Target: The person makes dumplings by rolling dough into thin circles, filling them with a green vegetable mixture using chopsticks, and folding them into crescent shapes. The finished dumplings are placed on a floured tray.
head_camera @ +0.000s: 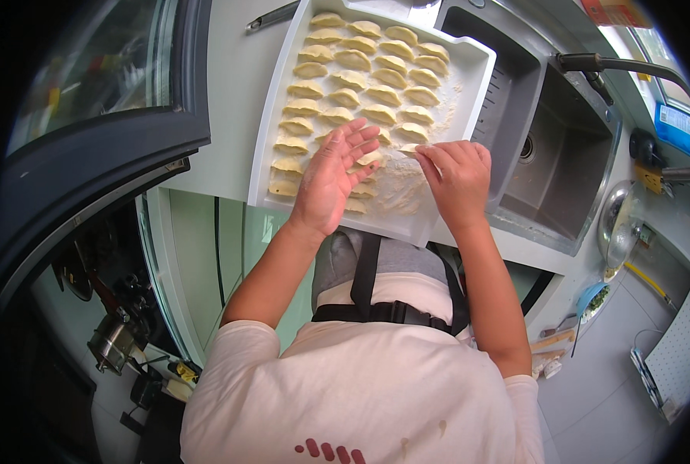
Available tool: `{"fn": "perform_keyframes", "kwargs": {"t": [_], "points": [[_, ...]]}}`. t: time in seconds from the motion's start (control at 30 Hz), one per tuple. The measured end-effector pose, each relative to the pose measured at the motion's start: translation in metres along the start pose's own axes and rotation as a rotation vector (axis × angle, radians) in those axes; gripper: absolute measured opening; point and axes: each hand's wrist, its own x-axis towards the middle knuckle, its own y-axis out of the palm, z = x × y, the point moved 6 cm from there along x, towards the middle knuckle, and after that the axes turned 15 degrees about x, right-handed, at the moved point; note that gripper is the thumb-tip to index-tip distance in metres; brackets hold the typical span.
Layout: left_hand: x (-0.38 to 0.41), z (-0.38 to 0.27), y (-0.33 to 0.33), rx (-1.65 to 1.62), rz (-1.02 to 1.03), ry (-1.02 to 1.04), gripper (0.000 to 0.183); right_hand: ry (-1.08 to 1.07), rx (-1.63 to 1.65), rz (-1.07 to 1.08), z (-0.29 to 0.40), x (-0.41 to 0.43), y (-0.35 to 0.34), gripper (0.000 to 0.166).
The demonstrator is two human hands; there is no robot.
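Rows of crescent-shaped dumplings [353,60] lie in a white plastic tray [477,64] dusted with flour. My right hand [458,177] pinches one dumpling [408,149] by its end, at the bottom of the right-hand row. Over the lower middle of the tray, my left hand [336,168] is held palm up with its fingers spread and nothing in it. A small dark speck shows on one of its fingers. The left hand hides part of several dumplings beneath it. Loose flour covers the tray floor below my right fingertips.
A grey double-basin sink [559,168] with a dark faucet [640,64] adjoins the tray on the right. A dark-framed window sash [191,75] juts in at upper left. Farther right are a metal bowl [614,223] and a blue bowl of chopped greens [591,298].
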Motion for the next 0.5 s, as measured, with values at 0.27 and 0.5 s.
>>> {"fn": "perform_keyframes", "kwargs": {"t": [0.27,0.5], "points": [[-0.002,-0.003,-0.016,0.021,-0.063,0.044,0.051,0.081,-0.12,0.055,-0.014,-0.007,0.022,0.006],[-0.005,-0.001,-0.014,0.031,-0.073,0.04,0.048,0.104,-0.103,0.037,-0.018,-0.009,0.025,0.006]]}}
